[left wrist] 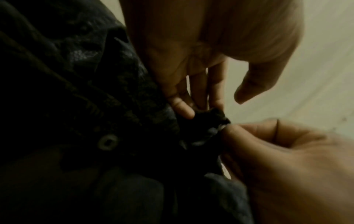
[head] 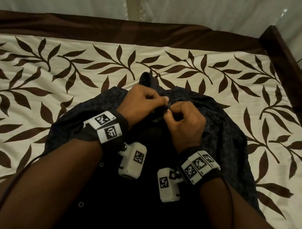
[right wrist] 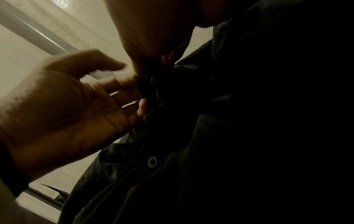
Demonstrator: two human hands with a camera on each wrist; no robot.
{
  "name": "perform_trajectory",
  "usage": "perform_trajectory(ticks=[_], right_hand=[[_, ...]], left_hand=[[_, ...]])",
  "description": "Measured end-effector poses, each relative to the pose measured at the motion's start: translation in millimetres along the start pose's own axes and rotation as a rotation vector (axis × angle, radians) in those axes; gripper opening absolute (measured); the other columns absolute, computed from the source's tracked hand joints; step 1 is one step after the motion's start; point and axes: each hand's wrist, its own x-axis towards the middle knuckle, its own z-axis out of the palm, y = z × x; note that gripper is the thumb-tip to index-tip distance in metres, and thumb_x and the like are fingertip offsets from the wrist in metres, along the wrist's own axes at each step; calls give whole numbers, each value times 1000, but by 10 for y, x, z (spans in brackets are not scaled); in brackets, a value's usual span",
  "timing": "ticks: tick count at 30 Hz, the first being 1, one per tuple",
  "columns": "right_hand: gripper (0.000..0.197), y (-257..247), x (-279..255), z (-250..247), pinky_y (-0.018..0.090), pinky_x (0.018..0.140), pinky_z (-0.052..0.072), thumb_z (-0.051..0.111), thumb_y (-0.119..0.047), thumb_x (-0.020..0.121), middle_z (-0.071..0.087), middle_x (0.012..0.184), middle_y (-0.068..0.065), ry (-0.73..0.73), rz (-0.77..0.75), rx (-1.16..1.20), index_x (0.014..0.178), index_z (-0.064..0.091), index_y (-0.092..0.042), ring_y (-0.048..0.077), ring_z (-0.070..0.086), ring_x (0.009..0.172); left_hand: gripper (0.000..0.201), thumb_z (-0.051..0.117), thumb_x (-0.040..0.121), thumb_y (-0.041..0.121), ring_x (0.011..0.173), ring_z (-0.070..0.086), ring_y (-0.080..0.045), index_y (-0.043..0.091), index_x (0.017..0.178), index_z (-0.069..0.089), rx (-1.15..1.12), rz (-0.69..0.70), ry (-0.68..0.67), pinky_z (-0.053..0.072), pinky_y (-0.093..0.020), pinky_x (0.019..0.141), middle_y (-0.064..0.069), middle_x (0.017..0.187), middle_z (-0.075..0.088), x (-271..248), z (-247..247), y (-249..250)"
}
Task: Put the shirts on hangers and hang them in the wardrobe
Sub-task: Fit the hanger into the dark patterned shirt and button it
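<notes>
Pinched between left hand (head: 144, 103) and right hand (head: 186, 120), fingers curled on a small fold of the dark shirt (head: 226, 138); finely patterned, with pale ring snaps; heaped on the leaf-print bedspread (head: 41, 80) at 6 o'clock.

The head view looks steeply down from above at both hands over a bed (head: 41, 80) — wide, taking in the far edge. Each wrist view sits very close, looking along its palm at the fingers. All three share one spot — the pinched fold of shirt (head: 226, 138) between the hands.
</notes>
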Motion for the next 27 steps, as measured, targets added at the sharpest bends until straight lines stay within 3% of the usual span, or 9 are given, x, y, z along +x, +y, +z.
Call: perform_trajectory(ticks=[3, 7, 9, 13, 18, 23, 27], right_hand=[[15, -58, -1, 1, 29, 63, 52, 76, 6, 72, 65, 75, 8, -8, 2, 34, 70, 63, -1, 19, 62, 67], [14, -99, 3, -17, 25, 64, 51, 76, 5, 72, 66, 76, 8, -3, 28, 54, 71, 64, -1, 19, 62, 67], [14, -114, -2, -20, 29, 62, 51, 76, 4, 73, 65, 75, 8, -5, 15, 31, 71, 64, -2, 20, 62, 67], [13, -112, -11, -39, 40, 59, 51, 73, 4, 76, 62, 75, 11, -33, -62, -14, 71, 61, 0, 25, 60, 66], [10, -101, -6, -84, 32, 58, 45, 69, 3, 79, 59, 74, 10, -64, -94, -122, 74, 62, -1, 23, 55, 64], [5, -87, -19, -156, 29, 64, 43, 70, 2, 79, 62, 81, 13, -129, -171, -142, 79, 65, 1, 26, 58, 68], [8, -130, -23, -190, 25, 66, 42, 72, 4, 77, 64, 88, 16, -124, -200, -170, 80, 65, 3, 25, 58, 71]], left_hand=[[11, 77, 83, 8, 79, 72, -21, -1, 88, 74, -132, -122, 10, 60, -32, 76, -15, 86, 75, -2, -3, 38], [13, 74, 83, 2, 96, 72, -29, -1, 95, 74, -216, -218, -55, 59, -38, 88, -17, 97, 75, -15, -40, 124], [12, 72, 84, 0, 97, 71, -28, -1, 96, 74, -225, -252, -93, 59, -37, 88, -17, 99, 74, -15, -61, 168], [12, 69, 86, 0, 87, 70, -21, -2, 97, 73, -195, -306, -169, 58, -30, 79, -11, 92, 75, 22, -72, 238], [12, 61, 92, 0, 86, 69, -19, 0, 93, 73, -102, -340, -217, 58, -24, 70, -17, 102, 74, 74, -73, 315], [18, 58, 94, 0, 76, 69, -13, -2, 92, 75, 36, -265, -293, 57, -23, 67, -9, 90, 76, 83, -85, 332], [27, 56, 96, 8, 63, 62, -7, 5, 75, 72, 58, -268, -371, 52, -24, 63, 1, 65, 68, 60, -97, 407]])
